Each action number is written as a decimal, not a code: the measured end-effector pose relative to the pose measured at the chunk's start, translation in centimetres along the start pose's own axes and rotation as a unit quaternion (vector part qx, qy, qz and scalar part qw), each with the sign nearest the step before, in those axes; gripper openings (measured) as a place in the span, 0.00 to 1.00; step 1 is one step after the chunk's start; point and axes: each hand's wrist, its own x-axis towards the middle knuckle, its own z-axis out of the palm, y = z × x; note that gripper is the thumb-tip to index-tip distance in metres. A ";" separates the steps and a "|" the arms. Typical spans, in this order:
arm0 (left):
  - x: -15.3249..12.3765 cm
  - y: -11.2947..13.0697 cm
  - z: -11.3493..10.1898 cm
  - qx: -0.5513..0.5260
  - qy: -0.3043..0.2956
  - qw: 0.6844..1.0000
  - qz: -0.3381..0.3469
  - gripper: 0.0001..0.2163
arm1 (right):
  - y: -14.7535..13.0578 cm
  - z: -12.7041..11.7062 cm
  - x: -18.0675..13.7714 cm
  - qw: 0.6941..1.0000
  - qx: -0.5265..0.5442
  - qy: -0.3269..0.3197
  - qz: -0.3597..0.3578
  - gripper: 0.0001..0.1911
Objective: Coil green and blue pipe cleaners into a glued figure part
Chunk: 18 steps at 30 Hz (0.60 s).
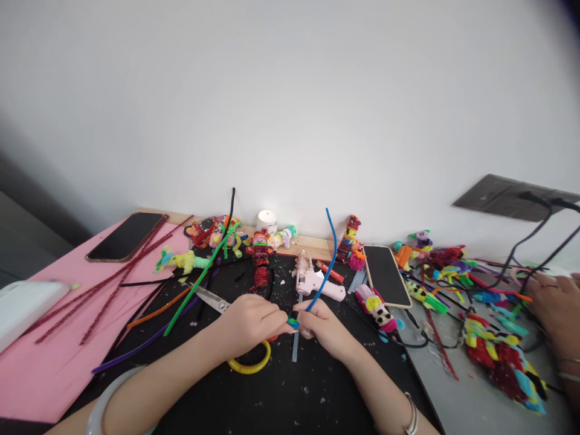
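Observation:
Above the black mat, my left hand pinches a small blue and green pipe-cleaner piece that is mostly hidden by fingers. My right hand is closed against the same piece. From its fingers a long blue pipe cleaner rises and curves upward. Under my left hand lie scissors with a yellow handle, their blades pointing to the upper left. Just behind my right hand rests a pale glue gun. A clear glue stick lies below the hands.
Pipe cleaners, a phone and a pink sheet lie left. Along the wall stand pipe-cleaner figures and a white cylinder. To the right are another phone, more figures, cables and another person's hand.

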 end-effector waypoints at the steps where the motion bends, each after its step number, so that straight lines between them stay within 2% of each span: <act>1: 0.0 0.0 0.0 0.000 -0.001 1.000 0.000 0.13 | 0.0 0.0 0.0 1.000 0.001 0.001 0.001 0.12; 14: 0.1 -0.1 0.0 -0.012 0.012 1.000 0.001 0.12 | -0.6 0.1 0.0 0.999 -0.005 -0.039 -0.012 0.14; 18: 0.2 -0.1 0.0 -0.020 0.020 1.000 0.003 0.12 | -0.9 0.2 0.0 1.000 -0.008 -0.027 -0.004 0.14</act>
